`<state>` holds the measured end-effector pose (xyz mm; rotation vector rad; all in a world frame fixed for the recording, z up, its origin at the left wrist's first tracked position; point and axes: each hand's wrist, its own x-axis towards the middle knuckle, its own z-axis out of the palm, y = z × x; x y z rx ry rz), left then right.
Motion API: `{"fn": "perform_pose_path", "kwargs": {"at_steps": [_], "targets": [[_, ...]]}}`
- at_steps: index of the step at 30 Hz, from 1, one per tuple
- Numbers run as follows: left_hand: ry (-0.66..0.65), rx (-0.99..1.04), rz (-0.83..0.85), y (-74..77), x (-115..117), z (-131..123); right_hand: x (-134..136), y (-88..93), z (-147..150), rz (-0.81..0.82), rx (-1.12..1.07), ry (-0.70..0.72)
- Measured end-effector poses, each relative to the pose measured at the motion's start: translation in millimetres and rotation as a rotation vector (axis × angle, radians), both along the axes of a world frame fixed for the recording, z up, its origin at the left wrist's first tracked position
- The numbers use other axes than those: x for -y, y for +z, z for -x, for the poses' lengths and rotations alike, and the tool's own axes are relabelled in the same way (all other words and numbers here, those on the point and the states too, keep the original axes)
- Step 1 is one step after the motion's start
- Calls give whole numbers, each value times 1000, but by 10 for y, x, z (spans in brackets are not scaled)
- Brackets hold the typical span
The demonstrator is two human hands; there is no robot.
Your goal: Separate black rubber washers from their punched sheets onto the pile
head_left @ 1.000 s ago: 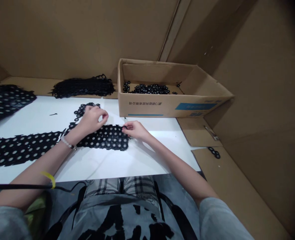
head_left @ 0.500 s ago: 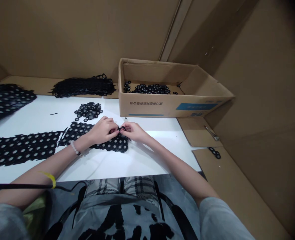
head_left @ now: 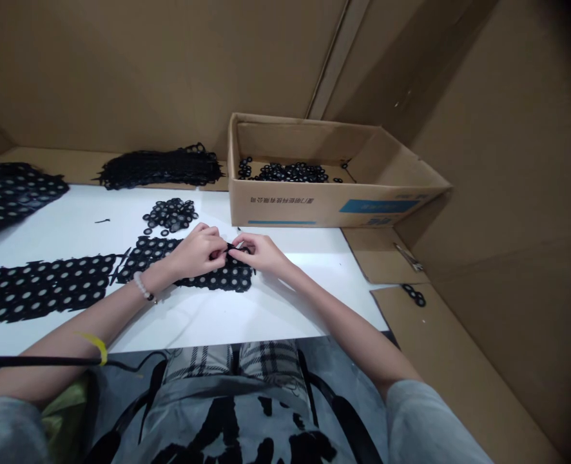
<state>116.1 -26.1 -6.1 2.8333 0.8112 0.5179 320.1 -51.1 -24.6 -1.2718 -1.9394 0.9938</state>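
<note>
A long black rubber sheet punched with rings lies across the white tabletop. My left hand and my right hand meet at the sheet's right end, fingers pinched together on the sheet's top edge, where a small piece is lifted between them. A bead bracelet is on my left wrist. A small pile of loose black rings lies just beyond my left hand.
An open cardboard box holding several black rings stands behind my hands. A stack of black mesh scrap lies at the back, another punched sheet at far left. Cardboard walls surround the table. A few rings lie at right.
My left hand came back from the loose ring pile to the sheet's right end and joined my right hand there. Both now pinch at the sheet's edge.
</note>
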Motion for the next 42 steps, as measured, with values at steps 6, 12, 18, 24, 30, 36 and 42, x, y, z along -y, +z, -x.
{"fn": "perform_pose_path", "kwargs": {"at_steps": [6,12,18,24,30,36,42], "targets": [[-80,-9,-202,-50,10,-10,18,3,40,-64,39,-6],[-31,10,-256,42,-20,69,6,-55,26,-70,141,-134],[638,128,-324,111,-335,460,40,38,4,-71,133,-143],[823,-36,-258,-33,-441,608,55,61,14,-57,109,-131],[741,-63,-259,5,-301,375,24,28,9,8,49,-113],[185,-47,9,94,-143,123,-12,-39,2,140,8,-81],[17,-58,138,66,-11,-4,-42,-58,-8,136,-115,73]]}}
